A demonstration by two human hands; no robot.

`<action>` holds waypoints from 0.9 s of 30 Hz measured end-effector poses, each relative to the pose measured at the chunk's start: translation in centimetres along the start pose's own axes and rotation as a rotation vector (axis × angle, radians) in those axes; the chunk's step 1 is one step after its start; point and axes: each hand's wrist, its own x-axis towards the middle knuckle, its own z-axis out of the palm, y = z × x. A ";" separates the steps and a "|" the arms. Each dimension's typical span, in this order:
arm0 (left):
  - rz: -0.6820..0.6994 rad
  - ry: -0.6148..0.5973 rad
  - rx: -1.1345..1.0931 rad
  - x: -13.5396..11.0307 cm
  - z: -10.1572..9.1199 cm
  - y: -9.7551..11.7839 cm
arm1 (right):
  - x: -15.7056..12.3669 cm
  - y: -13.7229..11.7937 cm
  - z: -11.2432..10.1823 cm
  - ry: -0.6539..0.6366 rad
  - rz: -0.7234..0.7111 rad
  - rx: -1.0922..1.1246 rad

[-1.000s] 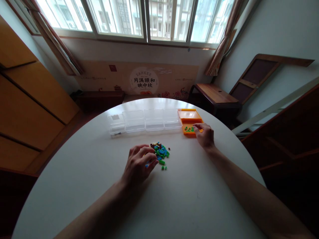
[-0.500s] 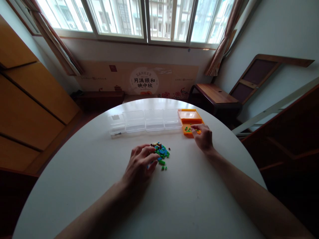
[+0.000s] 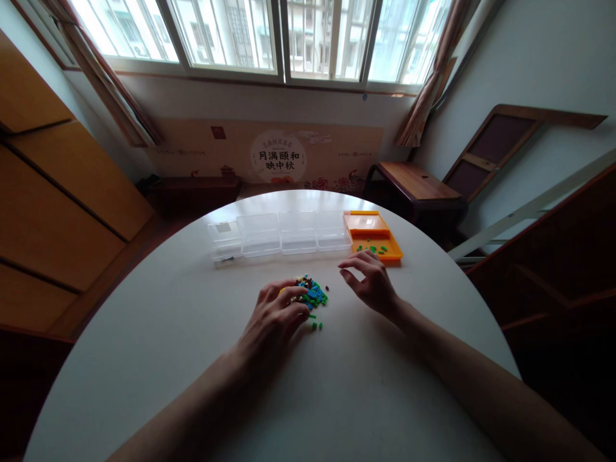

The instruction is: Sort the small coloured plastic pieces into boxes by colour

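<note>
A small pile of toy building bricks [image 3: 315, 294], mostly blue and green with some brown and yellow, lies on the white round table [image 3: 366, 398]. My left hand [image 3: 279, 311] rests over the pile's left side with curved, parted fingers; some bricks are hidden beneath it. My right hand [image 3: 369, 282] is above the table between the pile and an orange box [image 3: 394, 247], thumb and fingers apart, with nothing seen in it. Several green bricks [image 3: 373, 249] lie inside the orange box, whose lid is open. Two small green bricks [image 3: 317, 326] sit just in front of the pile.
A row of clear plastic boxes [image 3: 298, 240] with raised lids stands left of the orange box, along the far part of the table. One brown brick [image 3: 327, 288] lies right of the pile. Behind the table are a wooden chair [image 3: 418, 183] and a window.
My right hand has drawn back from inside the orange box, moving left and nearer to me, and its fingers have parted. My left hand has shifted slightly over the pile.
</note>
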 end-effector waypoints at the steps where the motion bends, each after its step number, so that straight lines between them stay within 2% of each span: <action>1: -0.007 0.021 -0.002 0.0 0.0 0.0 | -0.1 -0.5 0.0 -0.043 -0.050 0.029; 5: -0.033 0.074 -0.018 0.0 0.1 -0.1 | -0.4 -2.5 0.3 -0.197 -0.249 0.080; 10: -0.034 0.072 -0.028 0.0 0.1 -0.2 | -0.7 -4.1 0.7 -0.275 -0.381 0.066; 18: -0.020 0.083 -0.046 -0.1 0.2 -0.3 | -0.5 -4.6 0.9 -0.258 -0.422 0.000; 27: -0.063 0.103 -0.022 -0.1 0.1 0.1 | -0.5 -3.0 0.7 -0.210 -0.398 -0.023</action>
